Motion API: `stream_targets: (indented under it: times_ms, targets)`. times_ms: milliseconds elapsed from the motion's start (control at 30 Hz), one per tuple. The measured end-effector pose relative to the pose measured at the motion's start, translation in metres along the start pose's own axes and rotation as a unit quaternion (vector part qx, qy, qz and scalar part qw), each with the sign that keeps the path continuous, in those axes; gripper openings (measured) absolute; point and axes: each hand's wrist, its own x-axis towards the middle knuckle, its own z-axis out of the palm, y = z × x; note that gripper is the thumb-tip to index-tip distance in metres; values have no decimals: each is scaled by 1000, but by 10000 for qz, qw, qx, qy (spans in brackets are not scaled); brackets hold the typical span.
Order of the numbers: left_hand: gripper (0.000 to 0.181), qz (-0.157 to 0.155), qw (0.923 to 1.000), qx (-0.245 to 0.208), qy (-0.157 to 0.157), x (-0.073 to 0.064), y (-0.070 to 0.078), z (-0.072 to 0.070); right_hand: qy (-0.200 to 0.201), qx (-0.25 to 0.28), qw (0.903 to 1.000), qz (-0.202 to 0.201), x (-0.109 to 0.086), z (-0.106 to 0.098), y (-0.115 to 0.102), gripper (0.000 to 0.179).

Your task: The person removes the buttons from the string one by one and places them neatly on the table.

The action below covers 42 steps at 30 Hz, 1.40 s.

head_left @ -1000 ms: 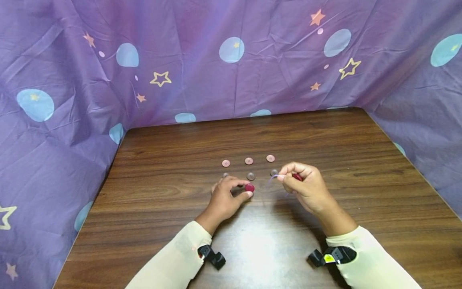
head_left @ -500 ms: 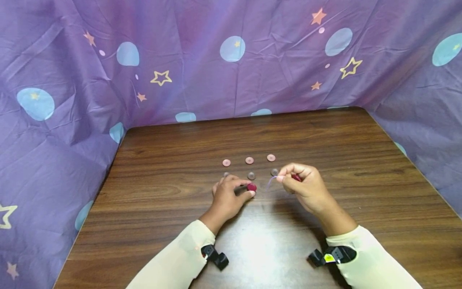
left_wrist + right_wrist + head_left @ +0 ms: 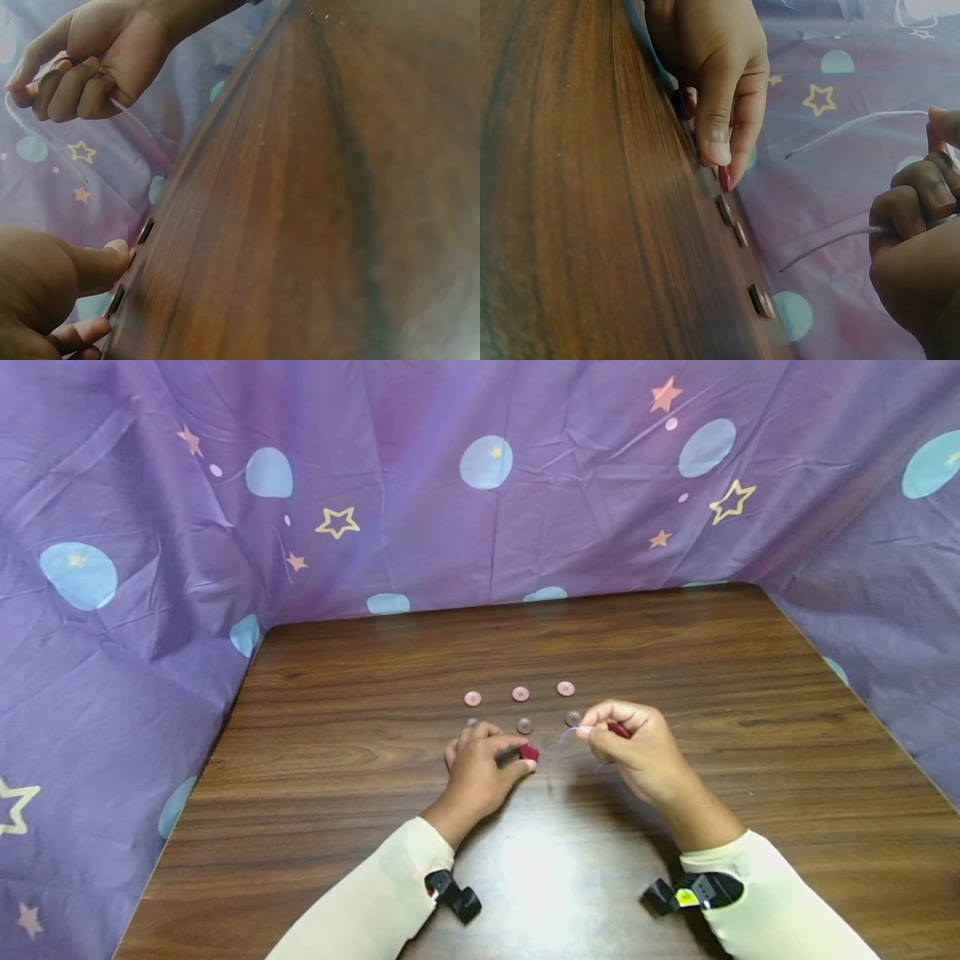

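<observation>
My left hand pinches a dark red button between thumb and index finger, low over the wooden table. Its other fingers lie beside a brown button that they partly cover. In the right wrist view, a second dark red button shows by the left hand's palm. Raised to the right, my right hand pinches a pale purple string; one end curves out from its fingertips and another tail comes from under the curled fingers. A red button peeks out between those fingers.
Three pink buttons lie in a row on the wooden table. Brown buttons form a row just nearer. A purple curtain with stars and planets hangs behind the table's far edge.
The left hand has slid slightly to the right with its red button, toward the string. The right hand stays nearly where it was, still holding the string.
</observation>
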Motion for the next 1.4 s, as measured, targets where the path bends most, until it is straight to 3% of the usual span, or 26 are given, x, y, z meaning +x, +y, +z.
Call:
stream_targets:
  times_ms: [933,1400]
  targets:
    - [36,276,9985,437,156,0,1,3,-115,143,9998,-82,1,-1,2,20]
    - [34,156,9986,496,-21,1,2,4,-127,148,9998,-66,0,-2,1,19]
